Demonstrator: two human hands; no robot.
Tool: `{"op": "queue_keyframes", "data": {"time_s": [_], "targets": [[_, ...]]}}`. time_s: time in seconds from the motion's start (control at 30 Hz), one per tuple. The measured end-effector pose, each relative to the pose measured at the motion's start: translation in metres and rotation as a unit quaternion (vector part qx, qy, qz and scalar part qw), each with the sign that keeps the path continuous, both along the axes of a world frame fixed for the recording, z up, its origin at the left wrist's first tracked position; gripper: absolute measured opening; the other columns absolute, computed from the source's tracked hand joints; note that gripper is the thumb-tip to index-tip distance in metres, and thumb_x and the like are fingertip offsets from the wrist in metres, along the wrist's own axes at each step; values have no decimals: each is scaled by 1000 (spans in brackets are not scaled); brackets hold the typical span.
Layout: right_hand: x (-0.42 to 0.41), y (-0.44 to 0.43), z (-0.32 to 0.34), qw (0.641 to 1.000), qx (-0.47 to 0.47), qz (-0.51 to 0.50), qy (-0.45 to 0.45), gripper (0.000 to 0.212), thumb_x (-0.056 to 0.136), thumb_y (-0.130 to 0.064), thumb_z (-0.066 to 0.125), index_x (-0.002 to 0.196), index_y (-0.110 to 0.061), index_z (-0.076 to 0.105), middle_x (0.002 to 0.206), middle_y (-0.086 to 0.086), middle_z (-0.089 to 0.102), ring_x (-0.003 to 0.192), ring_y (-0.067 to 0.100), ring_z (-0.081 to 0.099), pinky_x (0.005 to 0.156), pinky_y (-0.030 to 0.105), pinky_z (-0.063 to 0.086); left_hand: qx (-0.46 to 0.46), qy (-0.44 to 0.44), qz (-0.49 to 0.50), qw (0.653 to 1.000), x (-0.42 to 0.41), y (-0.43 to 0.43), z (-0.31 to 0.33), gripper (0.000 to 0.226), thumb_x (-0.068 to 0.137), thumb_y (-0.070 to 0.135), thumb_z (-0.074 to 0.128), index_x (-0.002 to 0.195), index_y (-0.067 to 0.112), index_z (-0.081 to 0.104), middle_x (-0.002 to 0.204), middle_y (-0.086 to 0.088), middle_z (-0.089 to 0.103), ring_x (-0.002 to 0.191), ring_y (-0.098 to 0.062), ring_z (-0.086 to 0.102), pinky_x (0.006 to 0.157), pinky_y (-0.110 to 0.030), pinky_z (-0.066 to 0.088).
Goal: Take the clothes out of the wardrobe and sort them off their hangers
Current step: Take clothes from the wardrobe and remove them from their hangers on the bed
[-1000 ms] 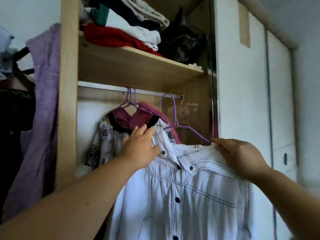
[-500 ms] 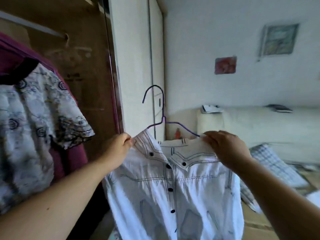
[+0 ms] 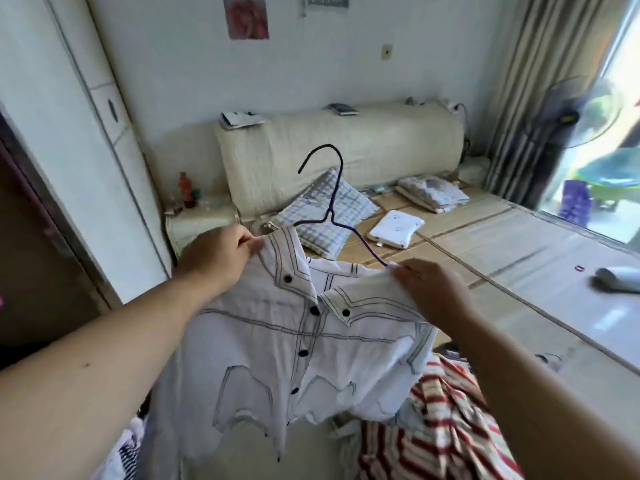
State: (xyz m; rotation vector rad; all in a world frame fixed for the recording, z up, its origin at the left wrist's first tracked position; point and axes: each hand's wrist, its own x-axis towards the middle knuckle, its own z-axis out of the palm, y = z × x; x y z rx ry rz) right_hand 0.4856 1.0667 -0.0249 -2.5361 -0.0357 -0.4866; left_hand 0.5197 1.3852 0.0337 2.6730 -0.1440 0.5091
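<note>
Turning away from the wardrobe, with the white shirt (image 3: 294,341) now hanging in the air over the near end of the bed (image 3: 485,244). A second ago its hanger (image 3: 331,216) was hooked on the wardrobe rail among the other clothes. Now the hook is standing free above the collar, catching nothing, and only the wardrobe door (image 3: 69,150) is showing at far left. Left hand (image 3: 218,254) is pinching the shirt's left shoulder by the collar, fingers curled into the cloth. Right hand (image 3: 429,289) is gripping the right shoulder where the hanger's wire arm disappears under the fabric, fingers closed over it. The shirt is hanging spread between the two hands, front facing the camera, placket buttoned as far as visible. Below and to the near right a red-striped garment (image 3: 433,427) is lying in a heap, the shirt's hem hanging just beside it, and a checked pillow (image 3: 353,206) is sitting farther up the bed. Judging from this, the taking-out step is finished for this piece; the shirt is not yet off its hanger. The closed buttons are probably going to need undoing, or the wire working out through the neck.
</note>
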Motion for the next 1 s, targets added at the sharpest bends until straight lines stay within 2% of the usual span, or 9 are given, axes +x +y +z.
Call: {"op": "queue_keyframes", "data": {"time_s": [0.1, 0.2, 0.33, 0.47, 0.53, 0.63, 0.73, 0.87, 1.0], "targets": [[-47, -53, -6, 997, 17, -69, 26, 31, 90, -49, 51, 93, -24, 69, 85, 6, 69, 82, 28, 62, 63, 29, 37, -3, 28, -69, 997, 0, -63, -13, 33, 88, 53, 54, 88, 22, 65, 84, -6, 66, 85, -29, 61, 69, -34, 46], [-93, -111, -17, 986, 22, -158, 39, 26, 89, -47, 56, 93, -27, 72, 92, 5, 72, 85, 26, 63, 65, 26, 33, -11, 63, -136, 989, -5, -134, -34, 30, 88, 51, 56, 82, 22, 63, 72, 0, 61, 76, -25, 58, 60, -31, 36], [-146, -179, -40, 968, 27, -229, 93, 30, 86, -53, 54, 95, -30, 72, 96, 4, 72, 89, 26, 64, 70, 28, 42, -2, 108, -211, 971, -9, -223, -70, 29, 88, 53, 53, 76, 28, 56, 77, 0, 60, 78, -26, 56, 66, -33, 43], [-177, -236, -69, 950, 40, -285, 119, 33, 86, -55, 53, 97, -30, 72, 93, 2, 73, 78, 23, 62, 65, 26, 39, 27, 153, -260, 953, -10, -301, -108, 27, 89, 53, 51, 85, 28, 59, 86, -1, 62, 81, -25, 55, 67, -32, 40], [-180, -266, -92, 943, 58, -298, 138, 33, 87, -55, 52, 95, -30, 72, 89, 1, 73, 71, 17, 57, 61, 25, 40, 44, 179, -268, 946, -1, -339, -128, 26, 90, 51, 51, 92, 27, 61, 95, -3, 65, 87, -27, 57, 72, -33, 44], [-169, -301, -128, 929, 86, -305, 190, 33, 90, -53, 50, 98, -29, 71, 89, -2, 71, 77, 17, 60, 63, 26, 42, 80, 203, -269, 938, 14, -379, -158, 24, 92, 49, 49, 97, 28, 61, 102, -1, 65, 93, -26, 58, 82, -37, 46], [-138, -340, -170, 916, 106, -300, 244, 31, 92, -49, 48, 100, -28, 70, 93, -1, 71, 84, 20, 61, 69, 28, 44, 121, 236, -254, 930, 39, -423, -194, 20, 94, 47, 45, 91, 31, 57, 101, 1, 65, 92, -25, 57, 82, -37, 42], [-98, -382, -220, 906, 104, -287, 294, 32, 93, -46, 46, 94, -24, 69, 88, 2, 70, 86, 24, 62, 66, 27, 38, 161, 279, -227, 919, 72, -469, -236, 17, 95, 40, 42, 82, 34, 51, 101, 4, 63, 94, -23, 55, 86, -41, 34], [-63, -411, -265, 892, 106, -276, 341, 34, 94, -44, 46, 94, -18, 67, 91, 7, 70, 92, 28, 62, 70, 29, 41, 177, 320, -202, 909, 98, -499, -275, 14, 93, 42, 43, 91, 35, 55, 107, 6, 60, 101, -21, 53, 103, -51, 30]]}}
